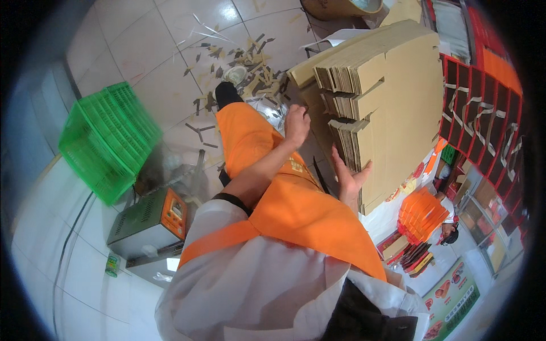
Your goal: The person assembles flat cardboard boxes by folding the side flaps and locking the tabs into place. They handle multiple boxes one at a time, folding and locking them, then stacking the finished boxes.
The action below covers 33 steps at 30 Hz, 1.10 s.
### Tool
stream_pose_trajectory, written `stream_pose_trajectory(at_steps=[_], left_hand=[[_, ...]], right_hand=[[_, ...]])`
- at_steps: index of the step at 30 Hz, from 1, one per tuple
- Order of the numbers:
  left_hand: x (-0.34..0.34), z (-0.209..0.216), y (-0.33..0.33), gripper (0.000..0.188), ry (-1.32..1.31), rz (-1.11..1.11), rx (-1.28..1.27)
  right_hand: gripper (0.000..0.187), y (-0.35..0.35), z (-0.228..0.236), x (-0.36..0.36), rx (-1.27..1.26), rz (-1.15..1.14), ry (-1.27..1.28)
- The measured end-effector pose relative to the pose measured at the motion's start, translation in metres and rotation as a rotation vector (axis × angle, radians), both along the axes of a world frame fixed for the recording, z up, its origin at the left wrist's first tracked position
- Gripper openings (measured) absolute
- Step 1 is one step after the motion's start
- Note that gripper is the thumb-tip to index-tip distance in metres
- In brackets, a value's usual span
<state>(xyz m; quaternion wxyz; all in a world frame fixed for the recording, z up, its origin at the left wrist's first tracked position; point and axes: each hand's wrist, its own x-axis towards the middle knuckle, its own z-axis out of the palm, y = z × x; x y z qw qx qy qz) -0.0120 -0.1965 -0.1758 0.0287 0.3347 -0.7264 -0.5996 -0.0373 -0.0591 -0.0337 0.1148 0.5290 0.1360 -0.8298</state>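
Note:
A thick stack of flat brown cardboard sheets (401,113), with slots cut into its edge, stands to the right. My right hand (350,176) rests against the stack's near edge, fingers stretched and thumb apart. Left of the stack, my left hand (297,126) is closed in a loose fist in front of the orange apron (307,210). Whatever its curled fingers may hold is hidden. Dark and brown cardboard scraps (259,68) lie scattered on the tiled floor beyond my foot.
Nested green plastic crates (108,139) stand at left, above a grey machine with an orange panel (148,219). A brown tub (344,7) is at the far edge. On the right are dark red-edged panels with pale straps (480,113) and another person (449,227) near orange stacked pieces (422,215).

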Motion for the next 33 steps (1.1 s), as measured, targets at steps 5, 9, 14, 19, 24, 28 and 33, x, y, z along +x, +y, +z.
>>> stream_pose_trajectory(at_steps=[5, 9, 14, 19, 24, 28, 33], left_hand=[[-0.007, 0.007, 0.011, 0.02, -0.055, 0.142, -0.122], [-0.015, 0.009, 0.004, 0.022, -0.189, 0.197, 0.235], [-0.021, 0.025, 0.0, 0.019, -0.193, 0.304, 0.531], [-0.023, 0.024, 0.001, 0.022, -0.068, 0.275, 0.672], [-0.018, 0.009, -0.002, 0.027, -0.101, 0.075, 0.463], [-0.015, 0.024, 0.008, 0.025, 0.058, 0.152, 0.084], [-0.017, 0.045, 0.016, 0.019, 0.051, 0.385, 0.848]], right_hand=[[0.09, -0.014, 0.005, 0.0, 0.04, -0.014, 0.038], [0.087, -0.016, 0.012, -0.002, 0.08, -0.027, -0.003], [0.084, -0.014, 0.012, -0.001, 0.096, 0.02, 0.059], [0.083, -0.011, 0.011, 0.0, 0.12, 0.072, 0.102], [0.084, -0.011, 0.015, 0.0, 0.051, 0.059, 0.077], [0.087, -0.01, 0.02, -0.001, -0.002, 0.032, 0.045], [0.091, -0.007, 0.018, 0.0, 0.032, 0.07, 0.071]])
